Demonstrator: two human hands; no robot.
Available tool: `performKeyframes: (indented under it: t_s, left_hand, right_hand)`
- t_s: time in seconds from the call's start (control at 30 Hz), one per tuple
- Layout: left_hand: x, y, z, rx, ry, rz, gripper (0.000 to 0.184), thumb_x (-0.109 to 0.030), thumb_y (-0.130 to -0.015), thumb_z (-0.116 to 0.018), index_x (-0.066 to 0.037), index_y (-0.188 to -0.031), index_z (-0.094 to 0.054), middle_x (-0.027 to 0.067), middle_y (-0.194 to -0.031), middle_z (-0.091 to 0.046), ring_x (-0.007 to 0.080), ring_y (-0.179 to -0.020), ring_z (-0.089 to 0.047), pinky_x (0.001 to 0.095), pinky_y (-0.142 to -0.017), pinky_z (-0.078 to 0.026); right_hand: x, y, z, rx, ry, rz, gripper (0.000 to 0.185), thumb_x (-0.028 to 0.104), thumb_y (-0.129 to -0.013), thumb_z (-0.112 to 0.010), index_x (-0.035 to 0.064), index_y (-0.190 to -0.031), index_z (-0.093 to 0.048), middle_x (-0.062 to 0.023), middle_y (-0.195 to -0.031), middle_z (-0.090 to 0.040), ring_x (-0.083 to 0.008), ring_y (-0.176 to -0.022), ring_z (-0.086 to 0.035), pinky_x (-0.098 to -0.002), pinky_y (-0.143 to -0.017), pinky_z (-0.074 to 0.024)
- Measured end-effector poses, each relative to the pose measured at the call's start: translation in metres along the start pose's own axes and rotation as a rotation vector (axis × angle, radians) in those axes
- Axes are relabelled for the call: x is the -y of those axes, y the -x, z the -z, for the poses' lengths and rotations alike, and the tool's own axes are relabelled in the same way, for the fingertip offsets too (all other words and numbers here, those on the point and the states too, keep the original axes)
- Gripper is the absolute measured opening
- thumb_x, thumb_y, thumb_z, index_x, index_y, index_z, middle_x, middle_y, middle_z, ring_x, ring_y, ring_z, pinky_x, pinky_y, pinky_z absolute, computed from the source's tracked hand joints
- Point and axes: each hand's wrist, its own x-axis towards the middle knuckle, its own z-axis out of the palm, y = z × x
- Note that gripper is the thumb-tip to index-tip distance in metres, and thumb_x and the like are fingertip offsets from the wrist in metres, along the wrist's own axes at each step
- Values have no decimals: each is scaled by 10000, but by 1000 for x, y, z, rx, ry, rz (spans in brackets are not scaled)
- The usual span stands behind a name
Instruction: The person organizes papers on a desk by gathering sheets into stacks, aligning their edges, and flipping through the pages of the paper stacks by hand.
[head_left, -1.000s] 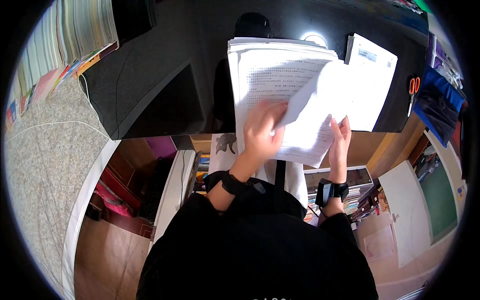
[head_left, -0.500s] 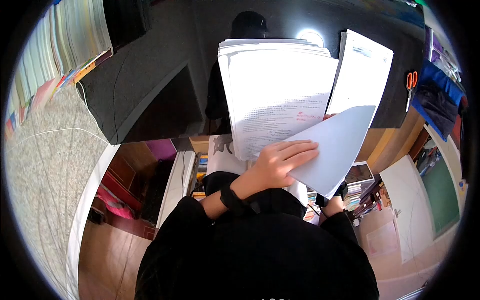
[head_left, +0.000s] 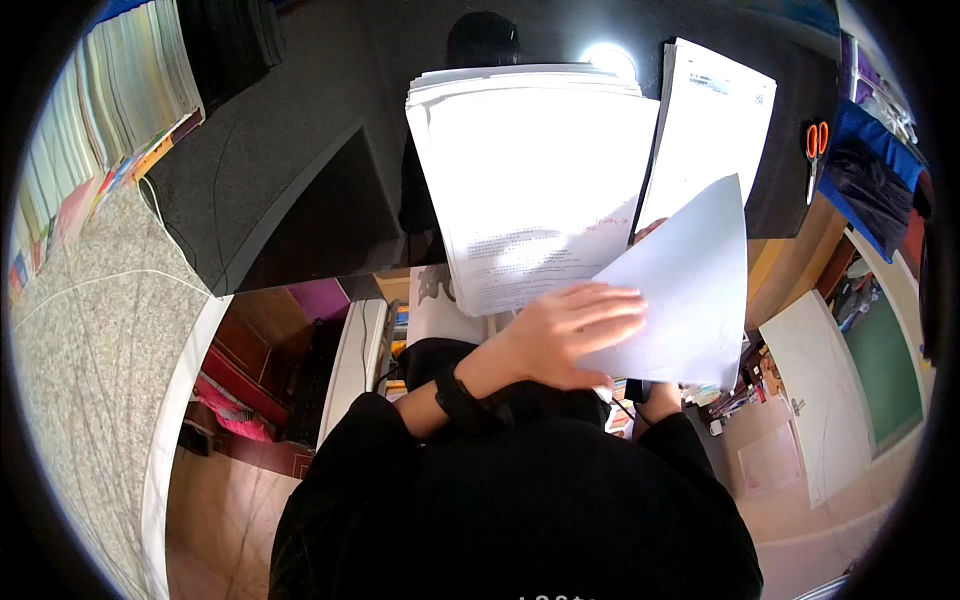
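A printed stack of paper lies on the black table, with red handwriting on its top page. My left hand has its fingers stretched out over the stack's lower right corner, and its fingertips overlap the left edge of a raised sheet of paper. Whether they press on it I cannot tell. That sheet curves up at the table's front edge, its blank side facing me. Behind it is my right hand, showing only near the wrist and at a fingertip above the sheet's left edge; its grip is hidden.
A second pile of printed paper lies right of the stack. Orange-handled scissors rest near the table's right edge. A row of books stands at the far left. A bright light reflects off the black table.
The raised sheet has swung to the right and stands more upright. My left hand's fingers and thumb have spread. The whole view has shifted slightly.
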Motion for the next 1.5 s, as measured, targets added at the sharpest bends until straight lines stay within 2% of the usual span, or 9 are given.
performKeyframes:
  t_s: [0.2,0.3,0.43,0.67,0.8,0.87,1.13,1.33,1.5]
  left_hand:
    - [39,17,26,-538,-442,358,286,-40,-828,-572,-10,-1112,-593,157,-1195,-561,290,-1169,-496,393,-964,-402]
    - [46,19,44,-623,-407,529,491,-70,-823,-617,-15,-1273,-429,165,-1328,-427,293,-1225,-430,420,-964,-401]
    - [48,15,40,-765,-262,554,544,-73,-828,-635,-26,-1307,-382,145,-1318,-442,250,-1188,-453,358,-882,-451]
    - [54,6,53,-862,-227,645,383,-28,-840,-611,-40,-1204,-494,88,-1132,-555,158,-970,-531,272,-750,-442]
    - [52,2,55,-788,-208,538,100,-58,-867,-587,14,-932,-612,52,-778,-579,136,-694,-532,251,-626,-414]
    - [50,6,44,-655,-202,467,90,-65,-859,-582,24,-855,-587,110,-717,-548,222,-589,-530,300,-550,-425]
    - [8,-1,23,-267,49,350,263,-155,-844,-587,44,-1007,-640,169,-947,-656,308,-803,-642,353,-680,-513]
    - [-1,-16,1,-292,11,360,255,-125,-794,-627,8,-1011,-647,131,-986,-658,286,-846,-649,339,-707,-524]
    - [7,-11,-6,-275,-99,353,518,-194,-757,-687,-42,-1226,-527,174,-1262,-519,329,-1104,-553,372,-869,-492]
  right_hand:
    - [9,-19,-10,11,-65,77,277,158,-940,-530,36,-1188,-544,-53,-1094,-617,-137,-977,-577,-279,-842,-460]
    - [22,-15,-27,-80,44,143,129,144,-924,-562,44,-985,-615,11,-869,-623,-57,-800,-536,-217,-748,-419]
    - [22,-19,-18,2,135,186,168,142,-931,-554,42,-1052,-614,-12,-928,-647,-66,-843,-564,-232,-760,-441]
    - [28,-19,-34,-15,163,197,173,189,-915,-586,40,-994,-625,18,-849,-611,-47,-769,-498,-205,-741,-389]
    - [27,-20,-37,-20,201,166,173,180,-916,-582,38,-1004,-627,16,-864,-613,-54,-787,-503,-209,-757,-386]
    - [26,-21,-37,-25,206,157,173,174,-916,-581,35,-1008,-627,11,-877,-615,-60,-797,-508,-211,-764,-387]
    - [24,-16,-20,78,86,65,393,199,-895,-583,-5,-1225,-522,-75,-1107,-616,-130,-1022,-555,-271,-921,-400]
    - [21,-17,-8,172,-17,9,409,164,-888,-573,-8,-1250,-491,-84,-1141,-596,-142,-1037,-552,-276,-926,-404]
    - [20,-19,-11,255,-46,19,426,134,-883,-565,-10,-1270,-465,-91,-1169,-580,-153,-1050,-551,-279,-930,-407]
